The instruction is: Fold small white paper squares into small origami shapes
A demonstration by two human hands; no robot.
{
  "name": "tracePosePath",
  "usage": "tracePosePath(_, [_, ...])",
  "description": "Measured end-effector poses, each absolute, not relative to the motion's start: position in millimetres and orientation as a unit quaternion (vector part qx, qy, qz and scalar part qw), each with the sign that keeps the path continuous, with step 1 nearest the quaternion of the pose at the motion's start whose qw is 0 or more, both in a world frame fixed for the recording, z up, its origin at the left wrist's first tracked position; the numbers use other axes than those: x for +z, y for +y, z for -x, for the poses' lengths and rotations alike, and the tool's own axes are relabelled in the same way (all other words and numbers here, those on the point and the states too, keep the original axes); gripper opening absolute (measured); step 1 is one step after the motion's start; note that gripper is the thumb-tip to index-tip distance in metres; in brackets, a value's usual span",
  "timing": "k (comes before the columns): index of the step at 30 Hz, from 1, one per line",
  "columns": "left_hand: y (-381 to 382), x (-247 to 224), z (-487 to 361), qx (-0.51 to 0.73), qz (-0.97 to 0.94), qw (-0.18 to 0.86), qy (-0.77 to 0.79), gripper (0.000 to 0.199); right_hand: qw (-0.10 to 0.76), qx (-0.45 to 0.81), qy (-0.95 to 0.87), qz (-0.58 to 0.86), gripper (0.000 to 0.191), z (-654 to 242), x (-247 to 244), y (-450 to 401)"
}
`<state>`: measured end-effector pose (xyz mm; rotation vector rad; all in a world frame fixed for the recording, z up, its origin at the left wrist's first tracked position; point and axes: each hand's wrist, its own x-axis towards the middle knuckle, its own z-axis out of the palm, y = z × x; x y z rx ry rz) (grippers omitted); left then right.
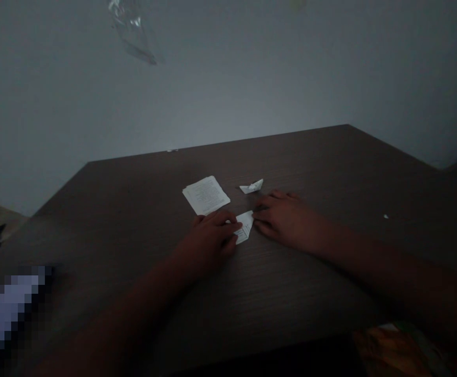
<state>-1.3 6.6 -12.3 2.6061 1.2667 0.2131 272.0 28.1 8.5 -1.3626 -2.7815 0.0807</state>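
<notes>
Between my two hands a small piece of folded paper (245, 226) with printed lines lies on the dark table. My left hand (214, 238) rests over its left part, thumb and fingertips pressing on the paper and hiding that side. At its upper right edge is my right hand (285, 217), palm down, fingers stretched and somewhat apart, the fingertips touching or very near the paper. Just beyond stands a small folded paper boat (252, 186). A stack of printed paper sheets (207, 195) lies past my left hand.
The dark wood-look table (134, 209) meets a pale wall (228, 78) at the back. A tiny white scrap (386, 216) lies to the right. A pixelated bright object (10, 309) is at the lower left. Clear plastic (132, 26) shows against the wall.
</notes>
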Motion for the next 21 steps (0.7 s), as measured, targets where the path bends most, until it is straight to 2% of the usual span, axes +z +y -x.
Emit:
tracePosePath(14, [4.8, -16.7, -0.7, 0.074, -0.886, 0.117, 0.442, 0.042, 0.038, 0.040, -0.876, 0.479, 0.033, -261.6, -0.2, 23.9])
tracePosePath(21, [2.6, -16.1, -1.7, 0.069, -0.883, 0.115, 0.450, 0.042, 0.010, 0.059, -0.869, 0.491, 0.053, -255.3, 6.1, 14.2])
